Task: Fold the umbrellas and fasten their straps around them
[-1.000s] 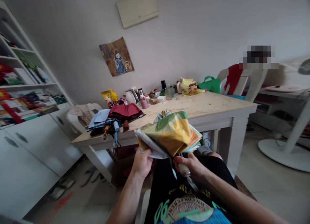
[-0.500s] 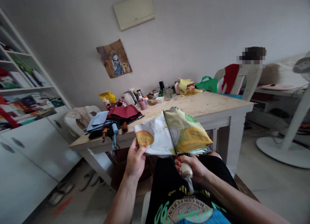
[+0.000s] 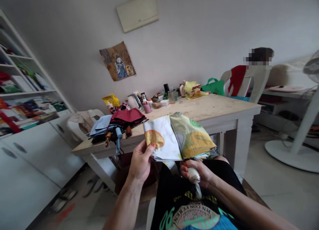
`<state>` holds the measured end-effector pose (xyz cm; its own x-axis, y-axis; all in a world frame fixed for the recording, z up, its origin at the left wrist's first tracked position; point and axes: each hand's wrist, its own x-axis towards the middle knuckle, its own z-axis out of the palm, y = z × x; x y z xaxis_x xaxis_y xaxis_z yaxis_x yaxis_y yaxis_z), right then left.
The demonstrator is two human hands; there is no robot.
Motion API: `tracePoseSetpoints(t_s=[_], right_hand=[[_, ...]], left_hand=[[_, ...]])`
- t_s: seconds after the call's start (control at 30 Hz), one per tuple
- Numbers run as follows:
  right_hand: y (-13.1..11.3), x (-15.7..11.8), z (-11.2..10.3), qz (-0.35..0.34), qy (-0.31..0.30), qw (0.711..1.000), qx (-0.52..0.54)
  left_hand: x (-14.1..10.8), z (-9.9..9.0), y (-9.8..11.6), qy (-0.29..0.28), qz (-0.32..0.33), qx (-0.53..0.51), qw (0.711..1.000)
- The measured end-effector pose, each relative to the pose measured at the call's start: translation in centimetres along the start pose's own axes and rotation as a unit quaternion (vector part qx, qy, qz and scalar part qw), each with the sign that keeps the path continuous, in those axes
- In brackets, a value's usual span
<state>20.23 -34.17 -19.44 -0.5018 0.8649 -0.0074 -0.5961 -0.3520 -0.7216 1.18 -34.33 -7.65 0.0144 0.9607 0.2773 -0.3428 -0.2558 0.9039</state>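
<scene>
A patterned umbrella [image 3: 196, 132], white on one side and yellow-green on the other, lies loosely folded above my lap. My left hand [image 3: 141, 158] pinches the white panel at its left edge, thumb on top over an orange print. Wrapped round the lower end by the white handle [image 3: 193, 174] is my right hand [image 3: 199, 172]; a pale strap hangs below it. A dark rib runs along the fold between the two colours. On the table to the left lie a dark red umbrella [image 3: 128, 116] and a light blue umbrella [image 3: 101, 123], both folded.
The wooden table [image 3: 219, 105] stands in front, with a kettle [image 3: 134, 101], a pink bottle [image 3: 147, 107] and a yellow bag [image 3: 192, 90] along its back. A person [image 3: 260, 55] sits beyond its right end. A fan [image 3: 296, 137] stands at the right.
My left hand has shifted slightly inward with the white panel, which now lies flatter and folded closer to the middle. My right hand has stayed nearly in place on the handle.
</scene>
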Motion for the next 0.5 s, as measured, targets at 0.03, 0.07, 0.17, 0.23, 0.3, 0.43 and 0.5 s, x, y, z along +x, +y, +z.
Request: tracePoseSetpoints(t_s=[0.03, 0.07, 0.17, 0.23, 0.3, 0.43, 0.5], right_hand=[[0.1, 0.1, -0.1, -0.001, 0.002, 1.000, -0.002], [0.1, 0.2, -0.2, -0.005, 0.003, 1.000, -0.001], [0.3, 0.4, 0.0, -0.008, -0.007, 1.000, 0.008], [0.4, 0.5, 0.1, -0.009, -0.009, 1.000, 0.006], [0.6, 0.4, 0.3, -0.009, -0.006, 1.000, 0.007], [0.6, 0.2, 0.2, -0.013, 0.004, 1.000, 0.022], [0.4, 0.2, 0.2, -0.016, 0.005, 1.000, 0.014]], left_hand=[[0.2, 0.6, 0.2, -0.005, -0.004, -0.004, 1.000], [0.3, 1.3, 0.4, -0.011, -0.008, -0.009, 1.000], [0.9, 4.0, 0.9, -0.040, -0.016, -0.022, 0.999], [1.3, 6.1, 1.4, -0.099, -0.028, -0.025, 0.994], [1.6, 7.9, 2.1, -0.190, -0.040, -0.018, 0.981], [1.9, 9.1, 3.6, -0.247, 0.131, 0.105, 0.954], [1.5, 8.5, 3.7, -0.217, 0.268, 0.245, 0.906]])
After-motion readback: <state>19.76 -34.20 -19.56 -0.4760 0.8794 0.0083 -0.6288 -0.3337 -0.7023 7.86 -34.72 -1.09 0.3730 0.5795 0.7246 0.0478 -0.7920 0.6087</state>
